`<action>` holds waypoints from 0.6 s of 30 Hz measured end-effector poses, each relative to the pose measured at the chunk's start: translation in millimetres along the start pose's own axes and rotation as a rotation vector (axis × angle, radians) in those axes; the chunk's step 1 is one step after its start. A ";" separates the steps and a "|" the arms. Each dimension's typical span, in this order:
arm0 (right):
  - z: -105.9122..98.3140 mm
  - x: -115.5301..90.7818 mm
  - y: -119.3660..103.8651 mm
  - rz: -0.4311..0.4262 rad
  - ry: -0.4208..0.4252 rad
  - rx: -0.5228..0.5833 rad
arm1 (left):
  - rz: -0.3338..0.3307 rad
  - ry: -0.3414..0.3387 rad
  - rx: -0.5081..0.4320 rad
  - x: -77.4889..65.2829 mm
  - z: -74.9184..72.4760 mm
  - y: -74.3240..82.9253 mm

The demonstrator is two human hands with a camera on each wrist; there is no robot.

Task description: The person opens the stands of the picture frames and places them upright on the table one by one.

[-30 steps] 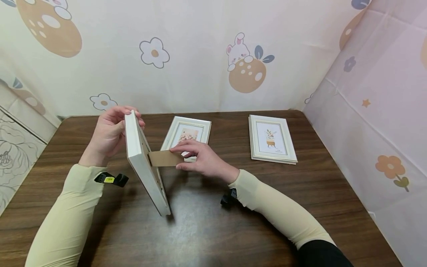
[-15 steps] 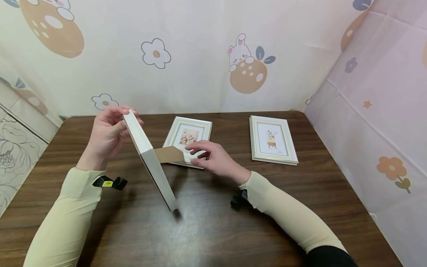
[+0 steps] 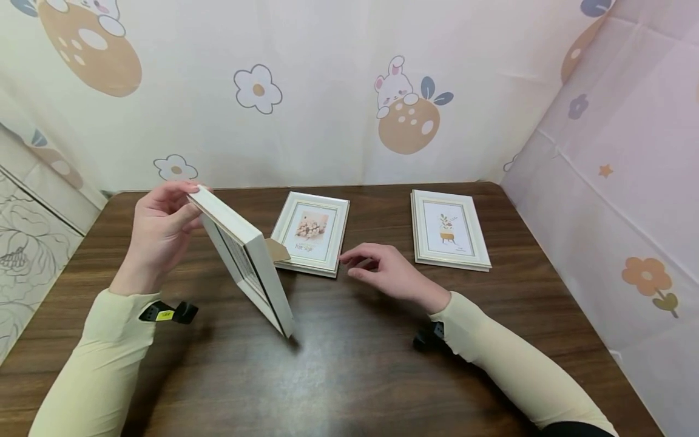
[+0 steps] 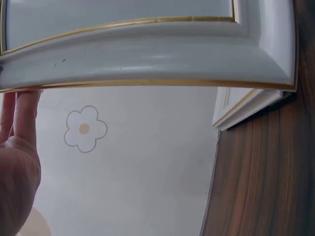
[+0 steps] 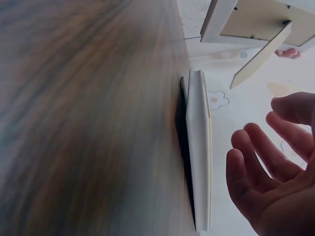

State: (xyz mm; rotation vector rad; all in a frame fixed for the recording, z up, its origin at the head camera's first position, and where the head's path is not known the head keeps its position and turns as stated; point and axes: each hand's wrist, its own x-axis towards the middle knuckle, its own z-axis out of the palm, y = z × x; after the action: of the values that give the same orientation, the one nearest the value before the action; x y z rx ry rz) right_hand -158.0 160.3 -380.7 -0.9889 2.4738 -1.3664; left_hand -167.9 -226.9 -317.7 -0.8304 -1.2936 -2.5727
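My left hand (image 3: pixel 155 233) pinches the top corner of a white picture frame (image 3: pixel 271 276), with the thumb in front and the fingers behind. The frame leans at a slant, its front turned toward the lower left, and its gold trim shows in the left wrist view. Out of its back sticks a brown cardboard easel stand (image 3: pixel 277 250), seen swung out from the backing in the right wrist view. Holding nothing, my right hand (image 3: pixel 390 273) hovers with loosely bent fingers beside a second white picture frame (image 3: pixel 335 246), which lies face up with a flower picture.
A third white picture frame (image 3: pixel 480 240) with a potted plant picture lies at the back right of the dark wooden table (image 3: pixel 349 376). A printed curtain (image 3: pixel 322 121) hangs behind the table and along its right side.
My right hand has let go of the easel stand and moved right. My left hand has turned the held picture frame so its front now shows, shifting slightly left.
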 end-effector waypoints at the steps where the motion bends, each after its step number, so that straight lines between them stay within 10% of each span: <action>1: -2.0 -3.2 0.0 0.000 -0.008 -0.014 | 0.004 0.008 -0.002 -1.0 -0.5 1.0; 18: -27.7 -34.8 1.1 0.022 -0.124 -0.189 | 0.044 0.243 0.221 -12.7 -13.0 22.0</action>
State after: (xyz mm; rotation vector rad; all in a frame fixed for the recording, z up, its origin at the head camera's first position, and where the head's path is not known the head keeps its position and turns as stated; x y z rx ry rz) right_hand -143.3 201.4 -371.9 -1.0454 2.5477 -1.0453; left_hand -154.6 -252.1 -315.4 -0.4834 -1.4301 -2.3527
